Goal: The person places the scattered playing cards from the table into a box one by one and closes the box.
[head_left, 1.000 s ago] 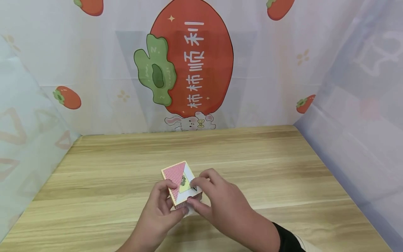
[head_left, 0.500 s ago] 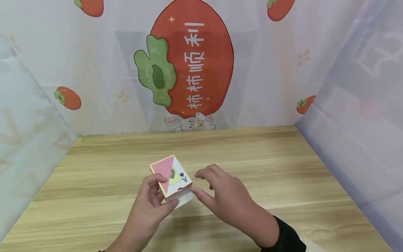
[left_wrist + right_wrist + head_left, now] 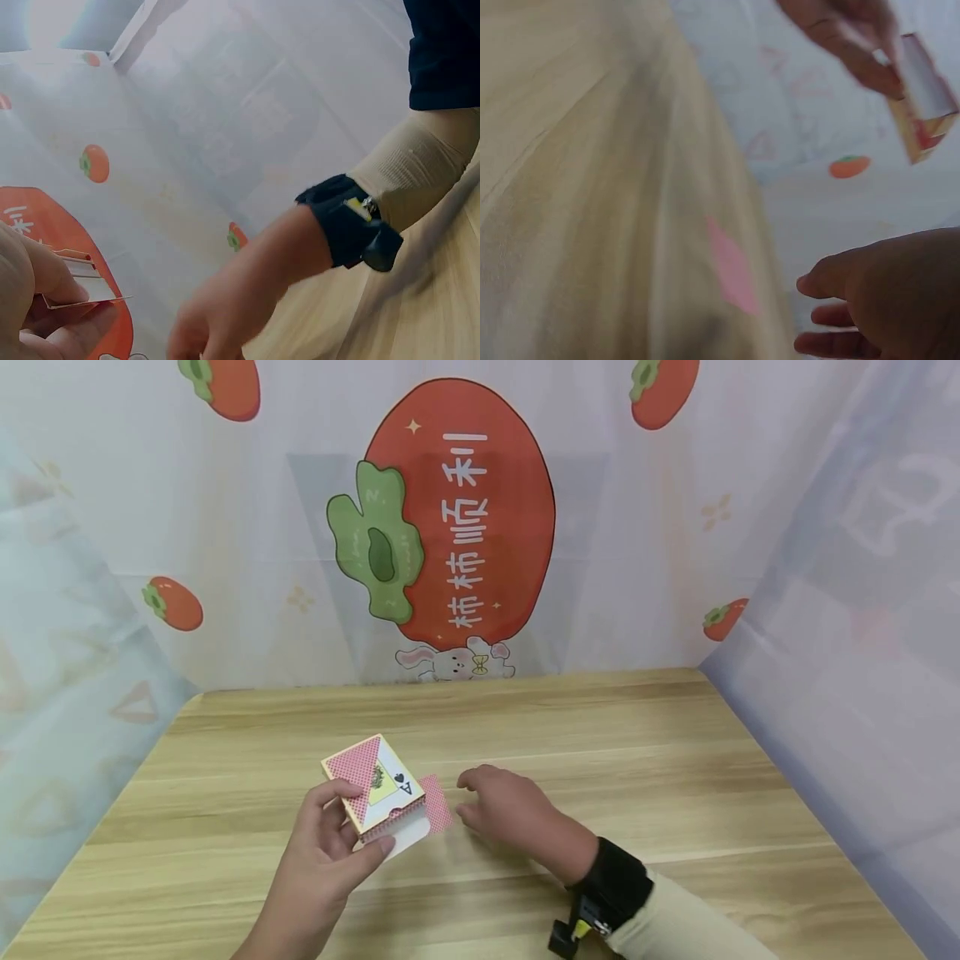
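My left hand point(image 3: 318, 852) holds a playing-card box point(image 3: 375, 781) between fingers and thumb, above the table. Its top is red-patterned and white with an ace of spades, and a white flap point(image 3: 408, 832) sticks out at the near end. In the right wrist view the box point(image 3: 928, 86) shows a pale inner side. Flat on the table, partly behind the box, lies a red-backed playing card point(image 3: 438, 803); it looks like a pink patch point(image 3: 733, 266) in the right wrist view. My right hand point(image 3: 506, 810) is just right of the card, fingers loosely bent, gripping nothing.
The wooden table point(image 3: 637, 760) reaches to a white backdrop cloth point(image 3: 622, 568) printed with persimmons. Cloth walls stand at left and right. A black band with a small device point(image 3: 611, 893) is on the right wrist.
My left hand has carried the box to the left. My right hand has come away from the box and sunk toward the table, where the red-backed card now shows.
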A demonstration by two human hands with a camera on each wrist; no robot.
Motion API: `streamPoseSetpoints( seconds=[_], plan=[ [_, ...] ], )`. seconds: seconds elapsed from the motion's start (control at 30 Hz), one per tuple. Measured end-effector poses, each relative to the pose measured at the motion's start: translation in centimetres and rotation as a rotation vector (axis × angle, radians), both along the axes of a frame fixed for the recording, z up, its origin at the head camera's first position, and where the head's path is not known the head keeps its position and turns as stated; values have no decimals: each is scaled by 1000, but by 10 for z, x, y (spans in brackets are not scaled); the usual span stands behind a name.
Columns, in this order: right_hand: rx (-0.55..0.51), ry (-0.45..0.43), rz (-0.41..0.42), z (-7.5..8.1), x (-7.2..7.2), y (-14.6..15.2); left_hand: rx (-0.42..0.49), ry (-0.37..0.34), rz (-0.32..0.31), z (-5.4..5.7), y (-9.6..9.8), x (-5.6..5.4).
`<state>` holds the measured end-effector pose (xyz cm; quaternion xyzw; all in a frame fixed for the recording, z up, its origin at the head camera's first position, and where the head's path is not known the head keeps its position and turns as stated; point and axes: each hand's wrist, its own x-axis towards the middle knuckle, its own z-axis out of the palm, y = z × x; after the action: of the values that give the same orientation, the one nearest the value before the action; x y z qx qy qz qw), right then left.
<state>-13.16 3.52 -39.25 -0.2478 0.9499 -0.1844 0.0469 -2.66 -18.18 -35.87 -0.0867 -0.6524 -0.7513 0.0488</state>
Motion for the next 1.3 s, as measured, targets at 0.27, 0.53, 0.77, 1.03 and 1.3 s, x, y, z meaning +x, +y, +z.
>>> streamPoseSetpoints(
  seconds=[0.27,0.53,0.77,1.03,1.3],
  plan=[
    [317,109,-21,-30,-2,-62,36,16,22,-10,-6,2],
    [26,8,283,-21,10,-81,46,19,18,-15,-11,3],
    [167,215,650,-15,44,-63,59,55,-18,-19,-14,3],
    [347,148,797,-3,68,-12,50,43,-26,-22,-14,3],
    [395,136,699,5,75,48,43,22,-28,-26,-14,3]
  ],
)
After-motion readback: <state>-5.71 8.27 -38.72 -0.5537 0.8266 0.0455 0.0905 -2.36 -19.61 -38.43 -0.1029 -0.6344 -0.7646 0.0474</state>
